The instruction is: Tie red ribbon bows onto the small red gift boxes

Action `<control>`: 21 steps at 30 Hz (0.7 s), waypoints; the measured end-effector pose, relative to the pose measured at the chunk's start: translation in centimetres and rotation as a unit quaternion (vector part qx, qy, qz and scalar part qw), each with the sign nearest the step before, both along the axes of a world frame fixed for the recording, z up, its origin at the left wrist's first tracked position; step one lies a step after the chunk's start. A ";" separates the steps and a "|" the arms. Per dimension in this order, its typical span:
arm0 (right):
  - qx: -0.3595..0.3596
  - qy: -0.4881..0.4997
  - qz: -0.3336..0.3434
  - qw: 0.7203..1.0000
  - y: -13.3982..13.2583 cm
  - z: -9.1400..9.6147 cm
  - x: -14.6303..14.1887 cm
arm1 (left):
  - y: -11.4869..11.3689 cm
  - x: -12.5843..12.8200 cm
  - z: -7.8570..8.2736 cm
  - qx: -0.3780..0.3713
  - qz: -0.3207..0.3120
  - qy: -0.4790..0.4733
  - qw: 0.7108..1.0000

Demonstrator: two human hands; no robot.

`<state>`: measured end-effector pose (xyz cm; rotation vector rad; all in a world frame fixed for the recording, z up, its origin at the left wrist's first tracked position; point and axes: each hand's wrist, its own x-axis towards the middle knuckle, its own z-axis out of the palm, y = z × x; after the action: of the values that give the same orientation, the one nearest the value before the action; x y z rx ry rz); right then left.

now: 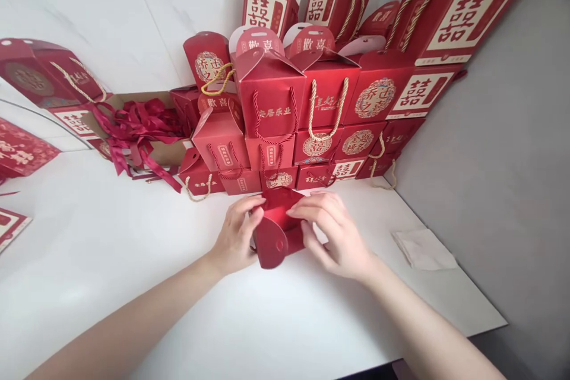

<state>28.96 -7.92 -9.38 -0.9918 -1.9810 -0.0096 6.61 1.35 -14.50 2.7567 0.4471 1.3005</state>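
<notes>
- The small red box (272,236) was the clock's hub, held over the white desk (267,320); its underside was hidden, so contact with the desk could not be told.
- At 9 o'clock from it, the left hand (235,238) pinched its left side between thumb and fingers, some fingers partly out of sight.
- At 3 o'clock, the right hand (337,234) pinched its right edge, blocking part of the inside; the little finger was hard to make out.
- From 11 to 1 o'clock, the stacked gift boxes (271,95) hid most of their own rear rows.
- Between 1 and 2, a larger box (476,15) was cut off by the top edge.
- At 10, ribbons (146,119) covered most of a carton (169,151).
- At 9, a printed card (9,227) ran out of view on the left.
- Just past 3 lay a folded white sheet (425,248), cloth or paper, unclear which.
</notes>
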 end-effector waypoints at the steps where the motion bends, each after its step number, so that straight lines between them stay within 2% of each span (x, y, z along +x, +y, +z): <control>1: 0.001 0.009 -0.010 1.000 0.1 0.0 0.3 | 0.2 -0.1 -0.2 -0.021 0.003 -0.002 1.000; 4: -0.019 -0.022 -0.037 0.999 0.1 0.2 0.8 | 0.8 -0.3 -0.5 -0.070 -0.008 0.002 0.997; 6: -0.047 -0.064 -0.056 0.995 0.0 0.7 0.8 | 1.0 -0.5 -0.6 -0.072 -0.030 0.010 0.997; 10: -0.080 -0.096 -0.045 0.991 -0.3 1.2 0.6 | 1.2 -0.8 -0.7 -0.095 -0.043 -0.006 0.995; 16: -0.016 -0.093 0.024 0.995 -0.1 0.6 1.0 | 1.5 -0.6 -0.6 -0.271 -0.028 -0.061 0.960; 21: -0.005 -0.101 0.044 0.994 -0.1 0.8 1.2 | 1.1 -0.5 -0.2 -0.286 -0.027 -0.078 0.955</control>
<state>30.14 -8.07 -8.55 -0.9389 -2.2108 -0.0523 6.13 2.44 -14.75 2.1578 0.6150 1.1384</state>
